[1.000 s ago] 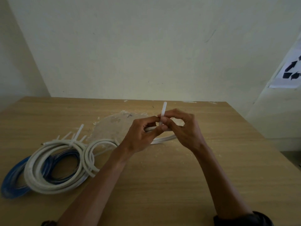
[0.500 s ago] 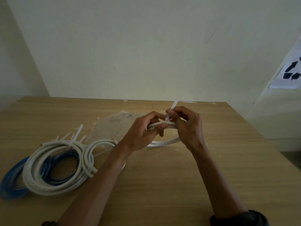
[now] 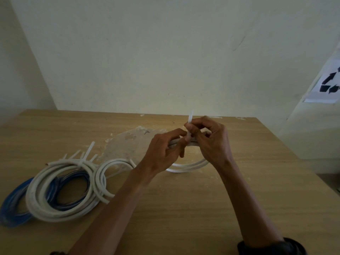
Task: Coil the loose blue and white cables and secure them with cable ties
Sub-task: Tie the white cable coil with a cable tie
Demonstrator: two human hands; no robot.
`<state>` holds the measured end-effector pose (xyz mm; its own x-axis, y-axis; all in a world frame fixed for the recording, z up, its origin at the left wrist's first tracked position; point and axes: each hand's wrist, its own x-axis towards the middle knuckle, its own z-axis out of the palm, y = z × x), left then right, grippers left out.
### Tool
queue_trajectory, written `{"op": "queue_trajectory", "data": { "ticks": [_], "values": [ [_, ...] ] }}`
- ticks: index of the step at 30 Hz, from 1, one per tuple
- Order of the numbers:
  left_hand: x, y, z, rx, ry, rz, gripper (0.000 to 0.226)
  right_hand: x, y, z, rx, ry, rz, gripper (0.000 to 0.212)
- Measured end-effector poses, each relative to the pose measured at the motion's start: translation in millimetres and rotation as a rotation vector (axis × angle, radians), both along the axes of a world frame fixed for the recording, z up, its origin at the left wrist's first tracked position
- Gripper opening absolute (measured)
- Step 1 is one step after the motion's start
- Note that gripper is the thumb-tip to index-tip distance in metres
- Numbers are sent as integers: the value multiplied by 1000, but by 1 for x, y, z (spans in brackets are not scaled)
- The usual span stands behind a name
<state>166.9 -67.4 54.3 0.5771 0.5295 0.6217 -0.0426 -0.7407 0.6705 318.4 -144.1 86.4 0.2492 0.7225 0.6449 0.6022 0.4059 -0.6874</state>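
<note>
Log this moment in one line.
left hand: grips white cable coil | right hand: pinches white plastic cable tie | tail: sticks up

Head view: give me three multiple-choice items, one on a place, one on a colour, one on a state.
1. Where on the table is the pile of coils? A. Its left side B. Its right side C. Its far edge
2. What colour is the held coil? A. Blue B. White C. Black
3. What does the right hand do? A. Lies flat B. Pinches the cable tie C. Hangs idle
Answers: 1 A, it lies beside the left forearm; 2 B, its visible loop is white; 3 B, fingertips close on the upright tail.
</note>
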Motion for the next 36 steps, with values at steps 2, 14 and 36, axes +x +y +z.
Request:
{"op": "queue_trajectory", "data": {
  "ticks": [2, 14, 36],
  "values": [
    [1, -1, 1, -37, -12, -12, 22, 1, -2, 2, 1, -70, -1, 4],
    [5, -6, 9, -353, -106, -103, 15, 6, -1, 6, -14, -33, 37, 3],
    [-37, 31, 12, -565, -123, 70, 34, -11, 40, -34, 0, -261, -255, 31]
  ]
}}
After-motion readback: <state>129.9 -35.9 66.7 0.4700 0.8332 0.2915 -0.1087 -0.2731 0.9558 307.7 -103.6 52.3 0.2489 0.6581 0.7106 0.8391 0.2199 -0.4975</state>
